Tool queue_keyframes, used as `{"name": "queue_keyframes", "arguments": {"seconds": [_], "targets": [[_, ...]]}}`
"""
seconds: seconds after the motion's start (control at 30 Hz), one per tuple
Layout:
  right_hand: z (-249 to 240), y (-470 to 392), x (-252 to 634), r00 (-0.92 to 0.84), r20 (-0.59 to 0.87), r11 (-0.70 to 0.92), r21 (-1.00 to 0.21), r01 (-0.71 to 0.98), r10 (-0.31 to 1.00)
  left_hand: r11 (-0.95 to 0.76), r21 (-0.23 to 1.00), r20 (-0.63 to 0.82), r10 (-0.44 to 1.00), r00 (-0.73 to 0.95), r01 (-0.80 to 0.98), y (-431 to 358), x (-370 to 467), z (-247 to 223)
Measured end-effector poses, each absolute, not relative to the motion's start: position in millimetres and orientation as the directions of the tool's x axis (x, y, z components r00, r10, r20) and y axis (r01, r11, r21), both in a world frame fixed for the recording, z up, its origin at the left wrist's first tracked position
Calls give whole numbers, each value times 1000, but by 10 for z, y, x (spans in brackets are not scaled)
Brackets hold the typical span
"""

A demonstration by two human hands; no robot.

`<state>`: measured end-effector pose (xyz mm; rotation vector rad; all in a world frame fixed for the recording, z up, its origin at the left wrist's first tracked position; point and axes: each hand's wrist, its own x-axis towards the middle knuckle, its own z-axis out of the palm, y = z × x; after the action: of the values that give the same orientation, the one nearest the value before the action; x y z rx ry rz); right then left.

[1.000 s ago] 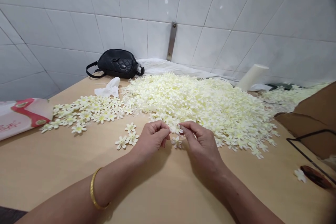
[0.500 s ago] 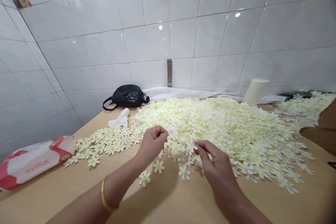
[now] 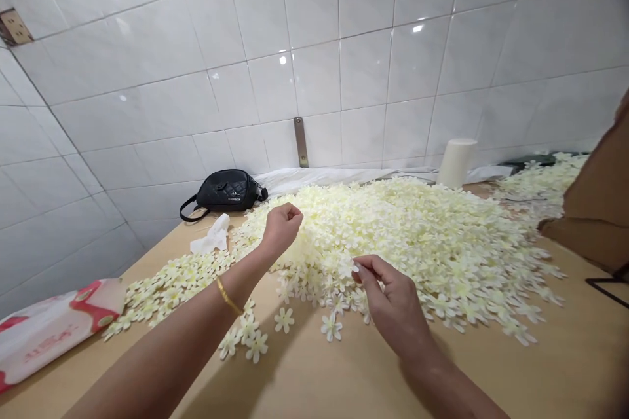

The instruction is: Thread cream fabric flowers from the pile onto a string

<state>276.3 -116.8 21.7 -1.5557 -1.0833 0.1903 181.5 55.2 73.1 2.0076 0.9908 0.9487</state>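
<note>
Head view: left hand (image 3: 281, 230) has been raised farther off, fingers closed, contents unclear; flower (image 3: 348, 267) kept pinched by right hand (image 3: 393, 298), so hands are parted.

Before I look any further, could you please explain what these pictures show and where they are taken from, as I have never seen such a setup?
There is no machine here: these are one person's bare hands, seen by a camera worn on the head, looking forward and down. The right hand pinches a pale flower at its fingertips. The left hand is above the large heap of flowers, fingers drawn together; I cannot tell whether it holds anything. On the table also lie a smaller spread of flowers, a black bag, a crumpled white tissue and a red-and-white packet.
</note>
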Motion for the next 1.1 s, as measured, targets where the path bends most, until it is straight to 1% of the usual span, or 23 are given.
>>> {"name": "queue_keyframes", "arguments": {"seconds": [0.1,0.13,0.17,0.23,0.3,0.33,0.37,0.4,0.47,0.57,0.63,0.7,0.8,0.87,0.97,1.1], "targets": [[249,-1166,2766,571,323,138,-929,344,755,-484,810,267,807,526,331,184,1642,646],[248,-1160,2763,562,303,156,-943,295,770,-537,780,288,764,576,321,59,1586,605],[241,-1151,2758,551,290,173,-951,255,783,-604,737,331,713,618,302,-55,1535,560],[220,-1135,2740,537,276,194,-959,205,797,-747,609,442,599,668,266,-233,1458,467],[203,-1126,2714,522,270,199,-962,188,809,-837,497,517,496,698,227,-335,1420,387],[200,-1125,2700,512,270,198,-961,191,816,-858,470,532,462,709,206,-361,1415,358],[200,-1125,2688,500,272,197,-960,199,822,-865,467,537,444,717,186,-376,1419,341],[202,-1126,2679,488,275,194,-958,211,828,-855,490,530,449,719,173,-383,1428,334],[208,-1127,2674,478,271,183,-957,224,835,-777,606,476,525,706,169,-383,1454,351],[202,-1125,2693,502,264,170,-959,225,824,-506,848,289,690,663,156,-355,1489,420],[188,-1126,2701,513,275,145,-949,280,813,-345,930,186,741,645,129,-300,1505,472],[174,-1129,2690,491,315,113,-910,398,812,-289,950,159,770,618,116,-198,1523,525],[152,-1136,2644,402,415,123,-804,582,816,-301,943,183,822,539,139,46,1569,616],[135,-1140,2618,345,479,145,-728,670,807,-319,933,204,852,482,168,237,1619,683],[106,-1143,2610,299,523,156,-658,737,798,-333,921,221,873,436,201,488,1727,759],[88,-1132,2630,273,529,165,-639,751,804,-367,893,235,874,425,260,692,1918,773]]}}
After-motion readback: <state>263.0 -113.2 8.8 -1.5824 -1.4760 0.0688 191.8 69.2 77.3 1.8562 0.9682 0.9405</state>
